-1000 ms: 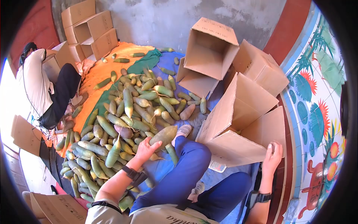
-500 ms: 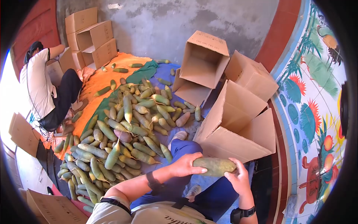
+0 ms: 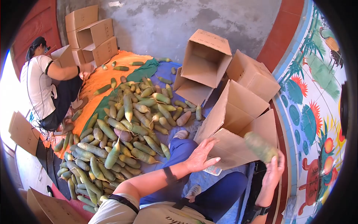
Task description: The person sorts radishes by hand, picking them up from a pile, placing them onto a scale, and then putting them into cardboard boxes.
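Observation:
My right hand (image 3: 274, 168) holds a green radish (image 3: 260, 146) by its lower end, above the right front edge of an open cardboard box (image 3: 233, 147). The radish is slightly blurred. Empty, with fingers apart, my left hand (image 3: 202, 155) is at the near left side of the same box. A large heap of green radishes (image 3: 112, 153) lies to the left of my legs, on green, orange and blue cloth. One radish in the heap is reddish (image 3: 123, 135). The inside bottom of the box is hidden.
More open boxes stand behind, one facing me (image 3: 207, 59) and another at the right (image 3: 253, 74). Stacked boxes (image 3: 91, 37) are by the wall. A co-worker (image 3: 48, 82) crouches at the left beside a box. A painted tile wall (image 3: 313, 112) runs along the right.
My right hand has carried the radish right and up to the box. My left hand has let go of it and opened. The co-worker's arm now reaches out to the right.

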Action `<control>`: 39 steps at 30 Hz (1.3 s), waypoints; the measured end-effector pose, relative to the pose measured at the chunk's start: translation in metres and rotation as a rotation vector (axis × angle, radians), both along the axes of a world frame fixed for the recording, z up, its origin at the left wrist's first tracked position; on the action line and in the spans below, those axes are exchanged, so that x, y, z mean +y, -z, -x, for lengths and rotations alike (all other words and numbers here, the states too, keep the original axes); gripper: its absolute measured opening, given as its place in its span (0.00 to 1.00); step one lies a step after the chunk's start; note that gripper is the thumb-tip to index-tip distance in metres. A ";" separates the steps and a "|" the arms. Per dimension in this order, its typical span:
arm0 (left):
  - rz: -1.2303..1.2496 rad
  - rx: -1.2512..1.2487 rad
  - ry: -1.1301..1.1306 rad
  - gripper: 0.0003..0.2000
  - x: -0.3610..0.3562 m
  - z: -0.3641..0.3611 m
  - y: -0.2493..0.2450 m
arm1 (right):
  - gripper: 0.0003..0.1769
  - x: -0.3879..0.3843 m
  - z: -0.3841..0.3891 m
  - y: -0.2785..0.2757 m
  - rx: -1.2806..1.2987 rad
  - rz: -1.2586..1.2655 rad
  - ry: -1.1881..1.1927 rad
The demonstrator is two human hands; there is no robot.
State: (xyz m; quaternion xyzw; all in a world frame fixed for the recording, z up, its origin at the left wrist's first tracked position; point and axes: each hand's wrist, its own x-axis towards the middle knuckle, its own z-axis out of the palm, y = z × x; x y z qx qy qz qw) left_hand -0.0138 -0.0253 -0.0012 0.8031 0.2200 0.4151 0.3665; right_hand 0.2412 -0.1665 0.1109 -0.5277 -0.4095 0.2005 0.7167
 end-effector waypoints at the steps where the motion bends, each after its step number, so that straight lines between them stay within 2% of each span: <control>1: 0.003 -0.001 -0.002 0.34 0.001 -0.002 0.003 | 0.21 0.005 -0.010 -0.001 -0.027 -0.023 0.080; 3: 0.027 0.055 -0.053 0.36 0.003 -0.006 0.008 | 0.21 0.020 -0.022 -0.003 -0.194 -0.028 0.245; 4: 0.030 0.051 -0.056 0.36 0.005 -0.008 0.009 | 0.21 0.027 -0.030 -0.003 -0.197 -0.026 0.242; 6: -0.006 0.120 -0.051 0.38 0.007 -0.011 0.011 | 0.21 0.040 -0.045 0.003 -0.502 0.083 0.346; 9: -0.015 0.175 -0.025 0.38 0.008 -0.013 0.013 | 0.20 0.058 -0.061 0.015 -0.636 0.226 0.301; 11: -0.022 0.172 -0.027 0.39 0.008 -0.015 0.015 | 0.21 0.069 -0.066 0.020 -0.619 0.233 0.274; 13: -0.030 0.172 -0.025 0.39 0.008 -0.016 0.015 | 0.22 0.078 -0.060 0.016 -0.769 0.500 0.302; 15: -0.047 0.154 -0.028 0.39 0.007 -0.016 0.014 | 0.20 0.088 -0.075 0.029 -0.767 0.501 0.271; 17: -0.048 0.162 -0.032 0.39 0.007 -0.016 0.014 | 0.19 0.094 -0.084 0.033 -0.789 0.612 0.189; 20: -0.061 0.170 -0.032 0.39 0.006 -0.016 0.016 | 0.16 0.098 -0.076 0.025 -0.822 0.675 0.141; 24: -0.095 0.163 -0.045 0.39 0.005 -0.015 0.016 | 0.14 0.101 -0.099 0.043 -0.775 0.666 0.090; 26: -0.084 0.173 -0.039 0.39 0.004 -0.014 0.013 | 0.10 0.100 -0.097 0.042 -0.651 0.705 0.031; 30: -0.067 0.212 -0.038 0.39 0.004 -0.012 0.009 | 0.07 0.095 -0.084 0.043 -0.698 0.590 0.127; 33: -0.106 0.216 -0.059 0.39 0.004 -0.012 0.013 | 0.07 0.084 -0.051 0.038 -0.805 0.458 0.266; 35: -0.099 0.235 -0.060 0.39 0.003 -0.011 0.013 | 0.08 0.072 -0.039 0.041 -1.033 0.301 0.410; 37: -0.106 0.256 -0.021 0.39 0.002 -0.011 0.010 | 0.11 0.053 -0.018 0.037 -1.122 0.337 0.485; 39: -0.084 0.286 -0.096 0.39 0.000 -0.010 0.007 | 0.15 0.035 0.004 0.038 -1.168 0.207 0.563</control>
